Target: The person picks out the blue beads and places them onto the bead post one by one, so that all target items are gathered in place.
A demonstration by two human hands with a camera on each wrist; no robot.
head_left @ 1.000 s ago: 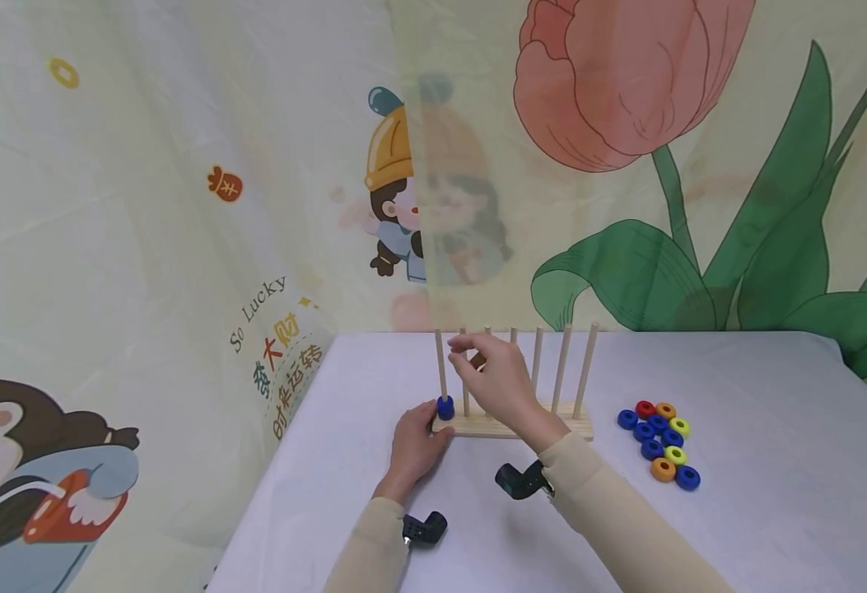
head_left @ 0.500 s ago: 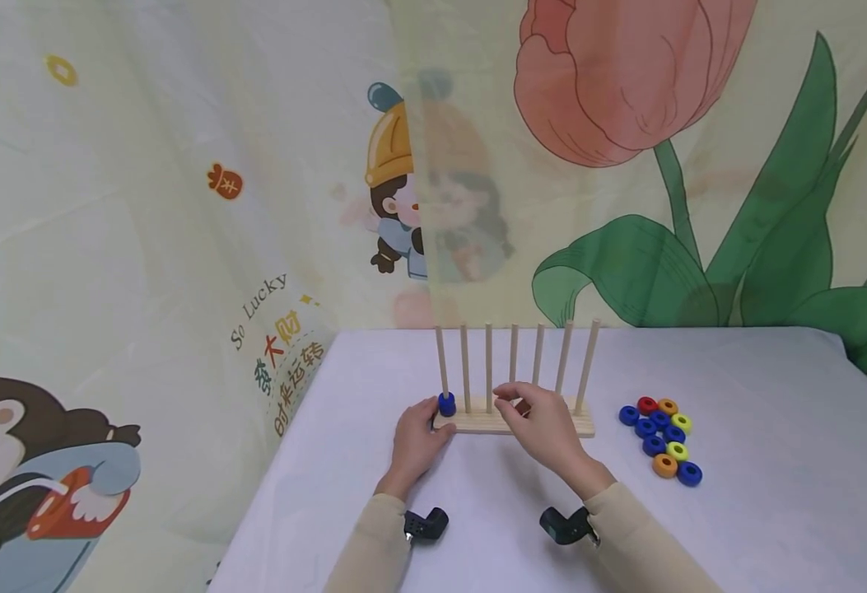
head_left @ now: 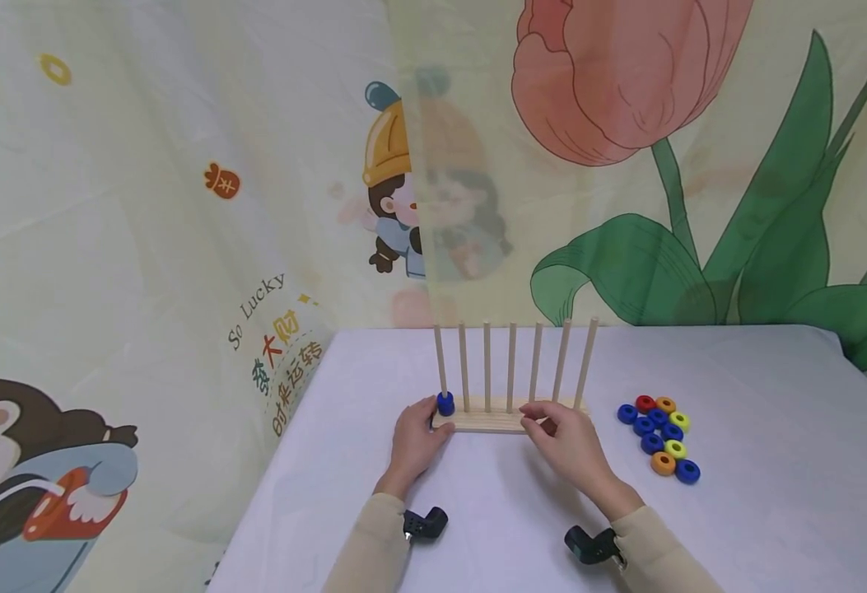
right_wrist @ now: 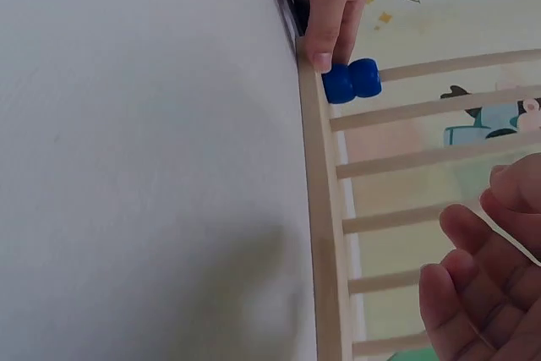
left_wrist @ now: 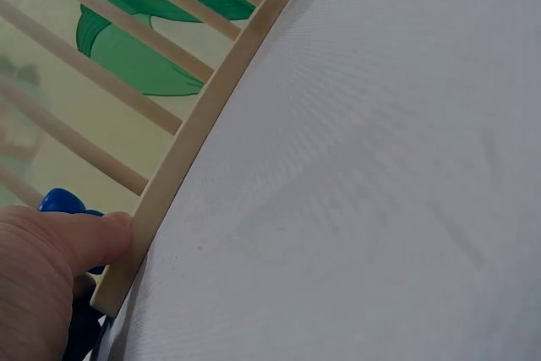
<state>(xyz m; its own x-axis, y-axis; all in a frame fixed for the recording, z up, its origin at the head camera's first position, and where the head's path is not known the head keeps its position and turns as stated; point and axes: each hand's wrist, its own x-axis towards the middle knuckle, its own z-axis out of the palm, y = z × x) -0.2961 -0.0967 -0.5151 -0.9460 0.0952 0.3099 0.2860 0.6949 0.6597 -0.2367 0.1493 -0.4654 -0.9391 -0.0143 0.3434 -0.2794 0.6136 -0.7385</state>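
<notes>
A wooden rack (head_left: pixel 477 422) with several upright pegs stands on the white table (head_left: pixel 759 494). Two blue rings (head_left: pixel 445 403) sit stacked at the foot of the leftmost peg (head_left: pixel 440 356). My left hand (head_left: pixel 412 441) holds the rack's left end, thumb pressed against the base (left_wrist: pixel 190 137) beside the blue rings (left_wrist: pixel 61 202). My right hand (head_left: pixel 566 441) hovers in front of the rack's right half, fingers loosely bent and holding nothing. In the right wrist view its fingertips (right_wrist: pixel 473 289) hang near the pegs, apart from the base (right_wrist: pixel 319 209) and the blue rings (right_wrist: pixel 351 80).
A cluster of several loose rings (head_left: pixel 659 438), blue, red, orange and yellow-green, lies on the table right of the rack. A printed curtain (head_left: pixel 181 206) hangs close behind the table. The table's left edge (head_left: pixel 277 461) drops off beside my left forearm.
My right hand has come down from the tops of the left pegs and moved right and toward me, ending in front of the rack's right half. The left hand has stayed put.
</notes>
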